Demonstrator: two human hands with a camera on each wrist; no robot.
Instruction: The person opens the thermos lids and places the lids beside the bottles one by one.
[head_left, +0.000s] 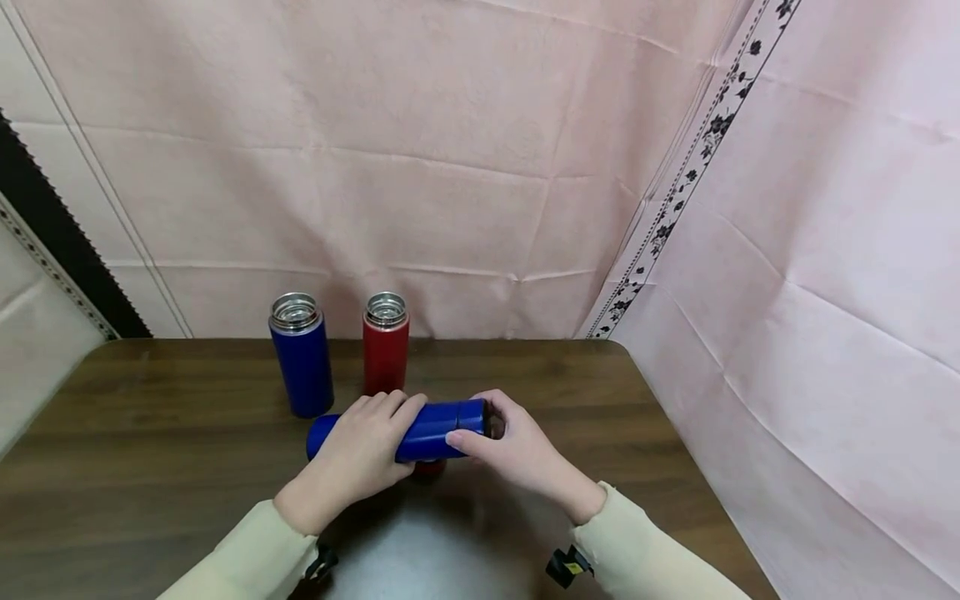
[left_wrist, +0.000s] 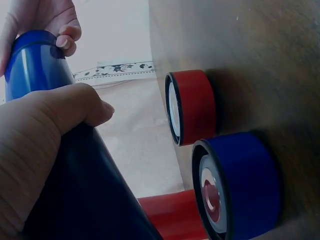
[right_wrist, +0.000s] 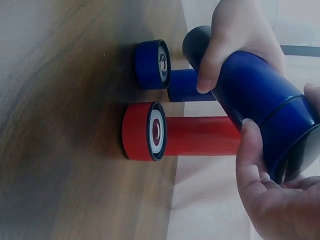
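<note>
A blue bottle (head_left: pixel 431 435) is held above the table, lying nearly level. My left hand (head_left: pixel 367 446) wraps around its body, thumb across the side. At its right end, my right hand (head_left: pixel 525 454) grips the blue cap (head_left: pixel 471 417) between thumb and fingers; a thin seam separates cap from body. Below stand a red lid (right_wrist: pixel 137 131) and a blue lid (left_wrist: pixel 250 182), both with their inner sides up. In the head view the red lid is mostly covered by the bottle and the blue one is hidden.
Behind the hands stand a blue bottle (head_left: pixel 305 371) and a red bottle (head_left: pixel 386 354), both upright and uncapped, showing steel necks. The red one is partly covered by my left hand. A pale cloth (head_left: pixel 450 167) hangs behind the wooden table (head_left: pixel 187 442).
</note>
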